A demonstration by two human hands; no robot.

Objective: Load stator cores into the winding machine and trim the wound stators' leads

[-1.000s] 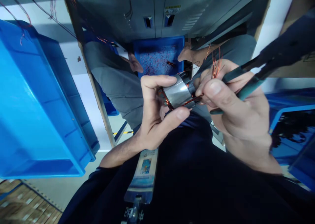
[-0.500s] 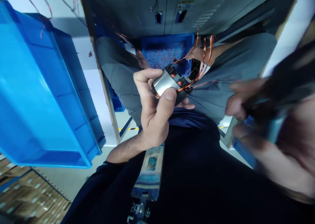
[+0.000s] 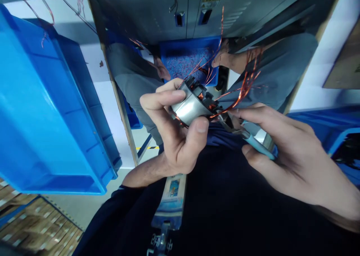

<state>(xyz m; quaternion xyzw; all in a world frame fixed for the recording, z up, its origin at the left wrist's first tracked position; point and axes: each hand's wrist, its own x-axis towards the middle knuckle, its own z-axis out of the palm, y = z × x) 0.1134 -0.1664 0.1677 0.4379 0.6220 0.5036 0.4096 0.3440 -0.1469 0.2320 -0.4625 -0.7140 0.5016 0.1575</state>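
A silvery ring-shaped motor stator [image 3: 188,107] with dark slots and copper windings is gripped in my left hand [image 3: 177,136], fingers on its upper side and thumb on its lower side. Long copper wires [image 3: 244,91] rise from its right end, and thinner strands stick up from its top. My right hand [image 3: 289,154] is closed around wire cutters [image 3: 257,144] with light blue handles. Their metal jaws are at the stator's right end, beside the root of the copper wires; whether they touch a wire I cannot tell.
Below, between the feet, stands a blue bin [image 3: 184,61] with scattered wire scraps. A large blue crate [image 3: 42,110] fills the left side. At the right is another blue crate [image 3: 337,136] with dark contents. A grey metal cabinet [image 3: 146,12] stands ahead.
My right hand has come in from the right with the wire cutters, bringing their jaws up to the stator. The stator has turned slightly in my left hand, and its wires have shifted.
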